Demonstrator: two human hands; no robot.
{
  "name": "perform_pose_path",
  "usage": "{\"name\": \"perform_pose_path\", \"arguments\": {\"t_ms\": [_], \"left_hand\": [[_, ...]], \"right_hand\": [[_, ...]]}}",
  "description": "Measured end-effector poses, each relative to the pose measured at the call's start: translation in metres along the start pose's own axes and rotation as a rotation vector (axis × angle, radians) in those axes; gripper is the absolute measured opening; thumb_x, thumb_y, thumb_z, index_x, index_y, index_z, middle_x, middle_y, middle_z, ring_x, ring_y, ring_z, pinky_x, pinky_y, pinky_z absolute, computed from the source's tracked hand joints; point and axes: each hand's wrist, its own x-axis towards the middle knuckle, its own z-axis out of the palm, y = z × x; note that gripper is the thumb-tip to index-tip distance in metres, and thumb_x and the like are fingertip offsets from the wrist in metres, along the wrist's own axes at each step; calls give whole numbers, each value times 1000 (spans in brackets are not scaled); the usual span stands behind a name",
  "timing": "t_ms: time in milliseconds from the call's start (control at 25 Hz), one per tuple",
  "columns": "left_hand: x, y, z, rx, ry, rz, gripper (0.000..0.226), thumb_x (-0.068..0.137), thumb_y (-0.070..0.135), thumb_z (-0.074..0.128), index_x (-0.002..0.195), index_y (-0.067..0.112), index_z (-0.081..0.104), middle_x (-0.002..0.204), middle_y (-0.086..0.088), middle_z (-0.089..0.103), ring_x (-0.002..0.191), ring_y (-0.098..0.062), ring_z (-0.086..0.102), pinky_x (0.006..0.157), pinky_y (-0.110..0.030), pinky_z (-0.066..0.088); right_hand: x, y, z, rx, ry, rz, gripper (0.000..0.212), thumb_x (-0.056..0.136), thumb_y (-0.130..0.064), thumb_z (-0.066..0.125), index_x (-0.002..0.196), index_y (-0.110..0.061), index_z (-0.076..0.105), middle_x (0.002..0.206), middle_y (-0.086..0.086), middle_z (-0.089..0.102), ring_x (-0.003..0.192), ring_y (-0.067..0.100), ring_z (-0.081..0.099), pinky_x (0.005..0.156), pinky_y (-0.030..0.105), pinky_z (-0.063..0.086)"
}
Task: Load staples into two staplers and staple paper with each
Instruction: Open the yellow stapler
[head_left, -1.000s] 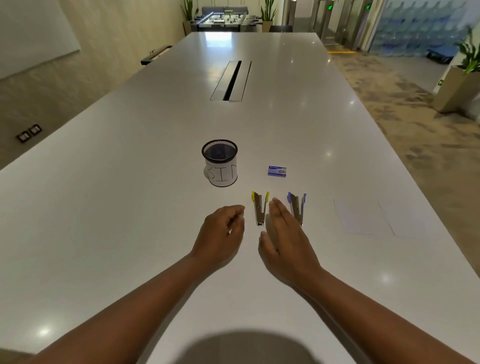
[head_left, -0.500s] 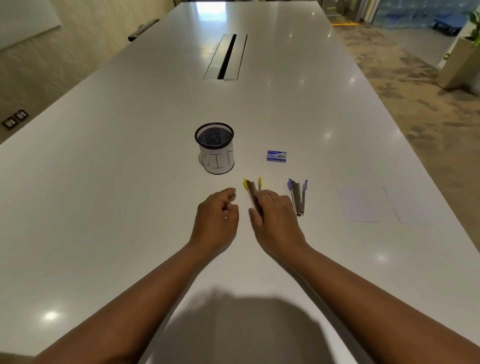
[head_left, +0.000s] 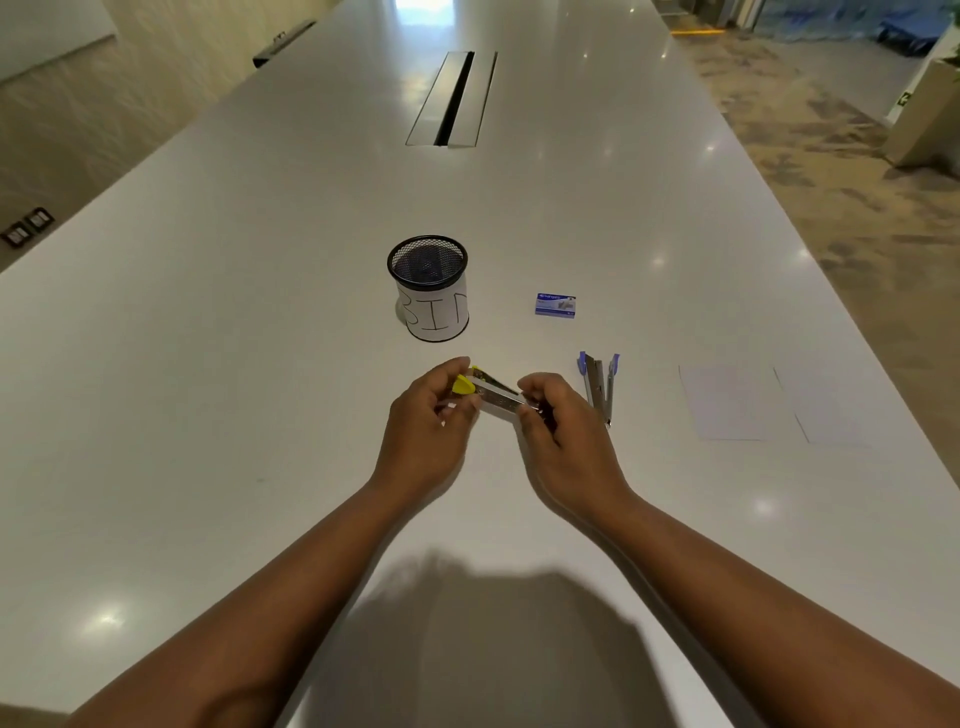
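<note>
The yellow-tipped metal stapler (head_left: 493, 396) is lifted off the white table, lying crosswise between both hands. My left hand (head_left: 428, 431) grips its yellow end, and my right hand (head_left: 563, 441) grips its other end. A blue-tipped stapler (head_left: 599, 384) lies flat on the table just right of my right hand. The small blue staple box (head_left: 555, 305) sits behind it. Two white paper sheets (head_left: 724, 402) lie side by side at the right.
A black mesh cup labelled BIN (head_left: 430, 288) stands behind my left hand. A cable slot (head_left: 452, 98) runs along the table's far middle. The table's right edge (head_left: 883, 395) borders carpeted floor.
My right hand picked the yellow stapler up from the table and turned it sideways. My left hand closed in and took hold of its yellow end.
</note>
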Motion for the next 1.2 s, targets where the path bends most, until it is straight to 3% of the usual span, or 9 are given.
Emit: {"name": "perform_pose_path", "arguments": {"t_ms": [200,320,400,440,600,680,880,1040,1200], "left_hand": [[5,9,17,-270,81,40,33,92,4,70,119,24,71,108,8,77,102,-8,72,86,-16,53],[8,10,28,-356,48,-6,30,89,11,74,113,29,74,100,9,79,98,-12,74,83,-19,55],[13,8,31,-370,10,-28,23,86,24,75,107,32,77,96,2,78,96,-18,74,87,-33,59],[16,8,32,-397,-15,-43,22,84,29,76,106,32,78,96,-1,78,97,-22,74,91,-43,59],[22,10,40,-426,-103,-96,31,89,48,63,108,26,75,111,-14,73,109,-36,68,102,-61,50],[20,13,46,-392,-191,-86,36,96,52,52,101,23,71,100,-10,72,97,-32,67,98,-64,49],[13,22,51,-237,-186,-42,43,99,62,36,82,27,53,72,5,56,72,-22,52,74,-60,50],[10,23,52,-150,-101,12,43,104,50,31,82,20,52,73,3,56,72,-19,53,76,-57,51],[9,23,55,-87,-56,26,43,104,48,29,81,20,52,72,3,57,71,-18,54,75,-52,52]], "right_hand": [[0,1,-6,31,-17,-27,31,102,-8,51,131,-14,58,111,-2,58,102,3,55,86,13,41],[2,-3,-4,-53,-54,8,26,95,-21,62,121,-24,61,102,-8,58,91,0,54,76,10,41],[6,-5,-2,-125,-46,23,7,96,-28,63,93,-27,57,79,-13,54,74,4,51,61,16,37],[8,-4,0,-129,-30,28,18,98,-30,60,84,-24,52,70,-10,51,67,8,48,56,22,36],[9,-4,-1,30,-10,99,15,101,-43,47,98,-28,51,75,-8,60,62,11,55,57,38,45],[8,-5,-1,55,2,86,23,100,-50,42,98,-28,47,76,-14,61,60,8,55,56,37,46],[10,-4,0,108,11,46,34,103,-55,36,94,-24,44,69,-11,63,55,7,57,53,41,49],[6,-2,3,63,14,10,37,105,-56,33,97,-22,43,64,-6,60,56,15,58,54,52,50],[3,-1,4,37,65,-15,38,104,-59,31,99,-24,44,62,-8,55,55,15,57,53,52,49]]}}
